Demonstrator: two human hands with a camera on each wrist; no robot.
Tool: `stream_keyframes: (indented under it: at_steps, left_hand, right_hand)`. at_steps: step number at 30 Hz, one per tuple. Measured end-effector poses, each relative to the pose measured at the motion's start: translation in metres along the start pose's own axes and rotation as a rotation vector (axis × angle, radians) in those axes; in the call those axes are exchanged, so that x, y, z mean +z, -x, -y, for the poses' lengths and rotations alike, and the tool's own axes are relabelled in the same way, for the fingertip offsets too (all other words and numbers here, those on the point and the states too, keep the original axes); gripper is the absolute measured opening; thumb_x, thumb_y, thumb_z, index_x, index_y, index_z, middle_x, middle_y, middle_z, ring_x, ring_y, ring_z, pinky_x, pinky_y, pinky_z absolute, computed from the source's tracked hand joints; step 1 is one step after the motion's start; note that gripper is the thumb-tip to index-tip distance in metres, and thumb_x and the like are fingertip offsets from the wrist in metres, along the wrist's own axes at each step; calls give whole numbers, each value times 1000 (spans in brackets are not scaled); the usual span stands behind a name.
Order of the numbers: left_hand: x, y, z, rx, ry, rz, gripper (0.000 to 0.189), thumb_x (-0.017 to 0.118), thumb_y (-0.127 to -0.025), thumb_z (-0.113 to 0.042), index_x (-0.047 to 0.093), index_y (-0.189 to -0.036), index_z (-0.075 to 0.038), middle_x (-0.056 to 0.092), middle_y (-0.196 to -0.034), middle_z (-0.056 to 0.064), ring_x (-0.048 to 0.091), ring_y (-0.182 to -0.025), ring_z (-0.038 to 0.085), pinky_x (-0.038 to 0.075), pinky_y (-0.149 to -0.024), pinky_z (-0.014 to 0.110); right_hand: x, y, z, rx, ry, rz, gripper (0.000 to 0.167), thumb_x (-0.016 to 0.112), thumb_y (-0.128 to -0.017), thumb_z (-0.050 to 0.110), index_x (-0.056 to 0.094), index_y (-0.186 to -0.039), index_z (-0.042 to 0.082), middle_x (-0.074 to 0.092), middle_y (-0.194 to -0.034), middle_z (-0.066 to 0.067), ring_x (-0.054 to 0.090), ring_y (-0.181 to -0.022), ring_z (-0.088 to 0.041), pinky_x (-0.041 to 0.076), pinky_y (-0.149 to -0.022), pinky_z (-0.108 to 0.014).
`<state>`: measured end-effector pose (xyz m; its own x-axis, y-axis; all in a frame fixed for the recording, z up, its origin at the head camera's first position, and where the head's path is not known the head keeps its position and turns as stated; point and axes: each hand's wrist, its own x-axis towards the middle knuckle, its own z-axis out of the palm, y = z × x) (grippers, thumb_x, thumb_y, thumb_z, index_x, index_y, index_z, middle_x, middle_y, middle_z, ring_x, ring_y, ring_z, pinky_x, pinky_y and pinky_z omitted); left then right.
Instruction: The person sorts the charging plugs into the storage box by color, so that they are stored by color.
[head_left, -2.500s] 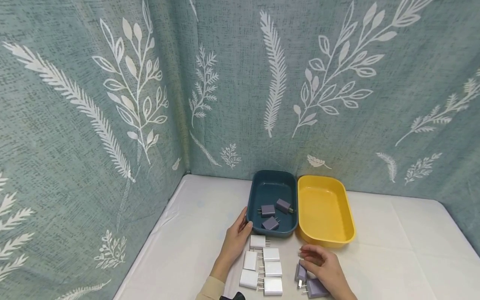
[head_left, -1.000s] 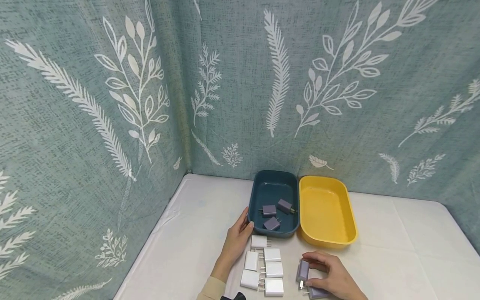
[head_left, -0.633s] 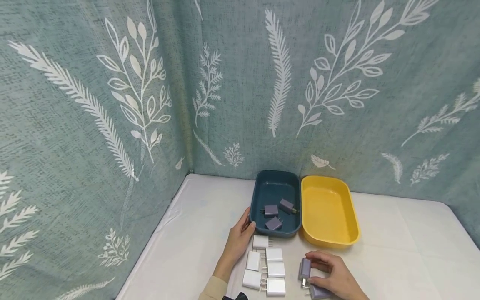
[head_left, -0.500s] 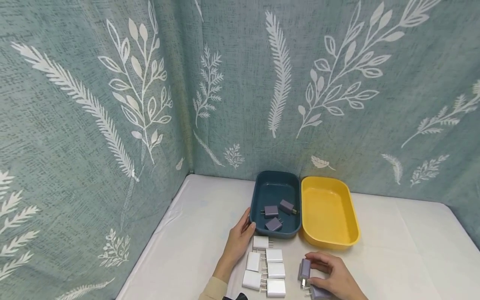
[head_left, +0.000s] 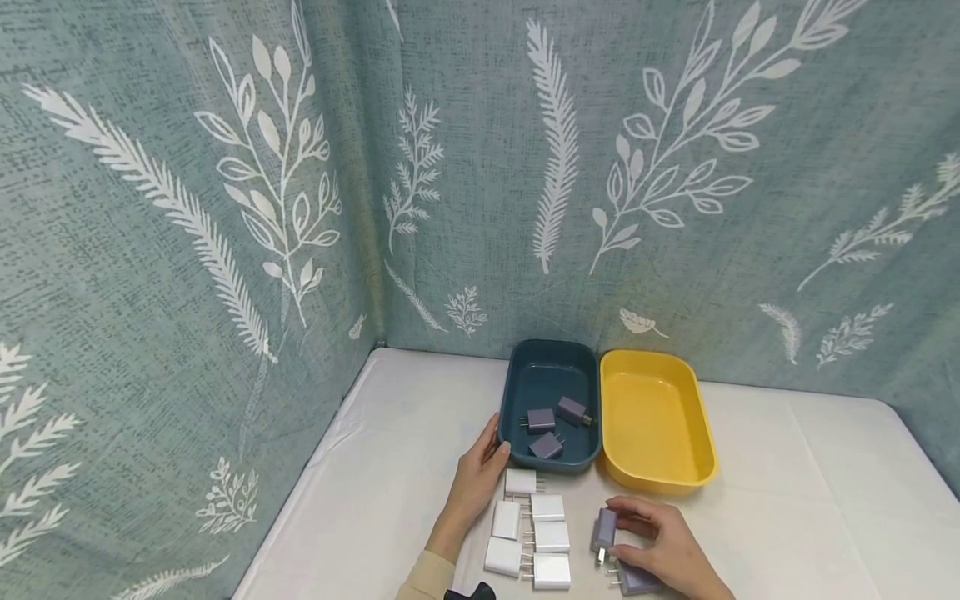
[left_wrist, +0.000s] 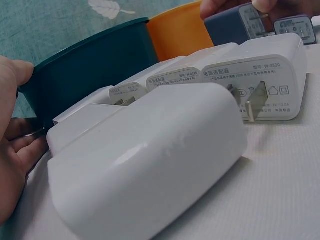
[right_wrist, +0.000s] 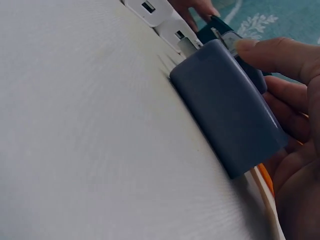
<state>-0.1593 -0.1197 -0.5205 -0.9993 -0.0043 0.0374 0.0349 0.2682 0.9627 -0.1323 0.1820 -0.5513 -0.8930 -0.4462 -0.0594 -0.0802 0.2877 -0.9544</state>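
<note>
In the head view my left hand [head_left: 475,479] grips the near left corner of a dark teal tray [head_left: 551,354]; the left wrist view shows thumb and curled fingers at its wall. Inside the tray lie a few purple-grey plug chargers [head_left: 540,420]. My right hand [head_left: 663,542] pinches another purple-grey charger [head_left: 605,528] between thumb and fingers, its prongs toward the front edge. Close under that hand lies one more purple-grey charger [head_left: 636,578], partly hidden, its body large in the right wrist view [right_wrist: 227,110]. Between the hands, several white plug chargers [head_left: 551,537] lie grouped.
A yellow tray [head_left: 660,417] with a bare floor stands against the teal tray's right side. The white-covered table [head_left: 795,467] meets a leaf-patterned teal cloth [head_left: 480,208] behind and at the left.
My right hand, earlier loosely over the purple-grey charger, has closed on it. Hand and charger have since shifted slightly away from the front edge. My left hand stays at the teal tray.
</note>
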Motion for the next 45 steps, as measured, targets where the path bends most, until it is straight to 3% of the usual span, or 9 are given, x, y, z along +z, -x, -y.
stream_keyframes:
  at_steps: [3,12,21,24,28,41,45]
  left_hand:
    - [1,0,0,-2,0,-4,55,50,-102,-24,31,-153,-14,37,-155,10,39,-142,25,36,-115,36]
    - [3,-1,-2,-10,0,-14,54,51,-102,-22,33,-153,-15,37,-156,10,39,-142,26,37,-115,37]
    - [1,-1,-2,-19,0,-13,55,51,-102,-23,33,-153,-15,37,-155,10,39,-142,25,36,-115,36]
    - [4,-7,15,-1,-2,-21,55,51,-102,-27,33,-153,-19,37,-156,8,39,-143,24,36,-115,34]
    - [9,-16,38,10,16,-41,55,52,-101,-30,34,-152,-23,37,-156,5,39,-143,22,36,-115,35]
    - [6,-11,36,5,-5,-37,55,53,-100,-35,34,-151,-30,38,-155,2,40,-142,20,37,-115,34]
    - [7,-10,28,2,-3,-41,54,52,-101,-29,34,-152,-25,37,-156,5,39,-142,23,37,-115,37]
  right_hand:
    - [1,0,1,-22,-13,-19,63,84,-75,19,58,-127,-4,60,-127,-25,65,-103,-1,57,-92,-21]
    - [2,-1,7,27,-32,-67,62,85,-73,19,60,-126,-1,61,-126,-20,65,-102,-2,56,-93,-21]
    - [6,-5,11,-20,-6,-100,58,85,-73,18,62,-124,0,64,-123,-17,64,-102,-3,57,-92,-24]
    - [7,-7,13,-17,-8,-110,58,85,-74,18,62,-124,0,64,-123,-16,64,-102,-2,57,-92,-24]
    - [9,-8,17,-68,-16,-115,59,85,-73,16,62,-124,-2,64,-122,-19,63,-102,-1,58,-92,-28]
    - [16,-15,22,-225,33,-122,54,85,-72,12,64,-118,-4,67,-115,-19,62,-100,1,59,-89,-35]
    - [17,-18,23,-254,77,-130,52,85,-72,12,64,-118,-3,68,-113,-17,63,-100,1,60,-88,-36]
